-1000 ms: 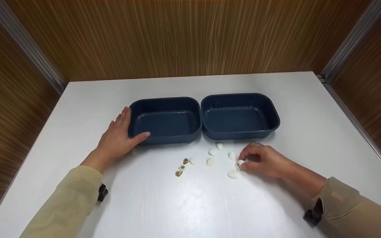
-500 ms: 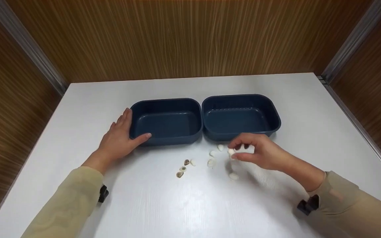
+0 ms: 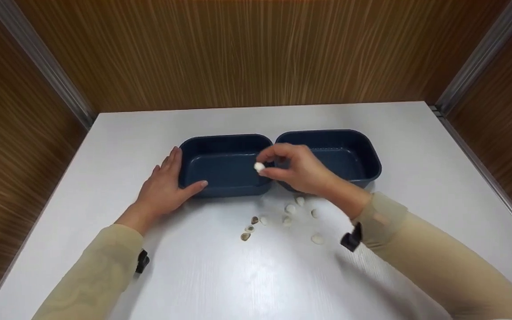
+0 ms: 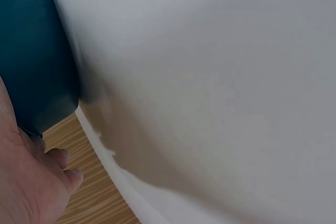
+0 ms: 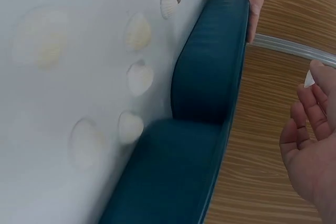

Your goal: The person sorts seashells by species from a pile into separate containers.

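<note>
In the head view my right hand [image 3: 302,171] pinches a small white seashell [image 3: 259,167] between thumb and fingers, held over the right end of the left dark blue bin [image 3: 225,191]. The right wrist view catches just a sliver of this shell [image 5: 309,79] at the fingertips. My left hand [image 3: 160,191] rests against that bin's left end, fingers extended along the side and thumb at the front rim. The right dark blue bin [image 3: 345,160] stands close beside it, partly covered by my right hand and forearm.
In front of the bins lie several loose white seashells, one large shell [image 3: 317,238] nearest the right sleeve. A few brownish shells [image 3: 246,237] are grouped to their left. Wood-grain panels [image 3: 256,53] enclose the white table [image 3: 220,275] at the back and sides.
My right hand has picked the white seashell up from the table and carried it left and away from me, up to above the left bin. The left hand has stayed on the bin.
</note>
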A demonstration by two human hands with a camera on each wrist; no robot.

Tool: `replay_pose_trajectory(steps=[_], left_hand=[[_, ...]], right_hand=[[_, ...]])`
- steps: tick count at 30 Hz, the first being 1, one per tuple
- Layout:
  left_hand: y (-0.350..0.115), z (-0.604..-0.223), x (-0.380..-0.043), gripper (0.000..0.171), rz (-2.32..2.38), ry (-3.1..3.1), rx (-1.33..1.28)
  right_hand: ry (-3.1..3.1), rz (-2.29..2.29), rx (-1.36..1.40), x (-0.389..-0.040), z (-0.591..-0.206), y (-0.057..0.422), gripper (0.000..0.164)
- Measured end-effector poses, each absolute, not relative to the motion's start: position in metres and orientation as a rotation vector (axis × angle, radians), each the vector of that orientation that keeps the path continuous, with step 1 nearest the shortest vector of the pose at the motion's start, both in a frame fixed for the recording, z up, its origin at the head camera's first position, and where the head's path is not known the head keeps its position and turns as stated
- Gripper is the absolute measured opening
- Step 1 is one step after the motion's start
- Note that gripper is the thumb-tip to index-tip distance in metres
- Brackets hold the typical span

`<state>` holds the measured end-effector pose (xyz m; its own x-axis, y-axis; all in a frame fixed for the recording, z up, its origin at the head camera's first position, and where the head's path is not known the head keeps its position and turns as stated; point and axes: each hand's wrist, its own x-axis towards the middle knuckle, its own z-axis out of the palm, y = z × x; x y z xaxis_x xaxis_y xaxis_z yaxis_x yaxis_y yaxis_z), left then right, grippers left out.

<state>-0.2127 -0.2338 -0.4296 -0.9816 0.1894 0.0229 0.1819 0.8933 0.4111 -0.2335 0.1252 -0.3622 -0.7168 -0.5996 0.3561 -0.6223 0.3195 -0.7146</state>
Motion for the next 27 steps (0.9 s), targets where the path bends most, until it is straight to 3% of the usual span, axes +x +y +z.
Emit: replay_pose_trajectory(steps=[12,27], left_hand=[[-0.231,-0.429,-0.214,0.119,0.663,3.038,0.291],[-0.231,-0.428,-0.215,0.121,0.649,3.041,0.291]], right_hand=[[-2.663,1.482,0.996,-0.266,-0.384,0.068,0.026],[-2.723,1.386,0.960,-0.277,-0.399,0.051,0.027]])
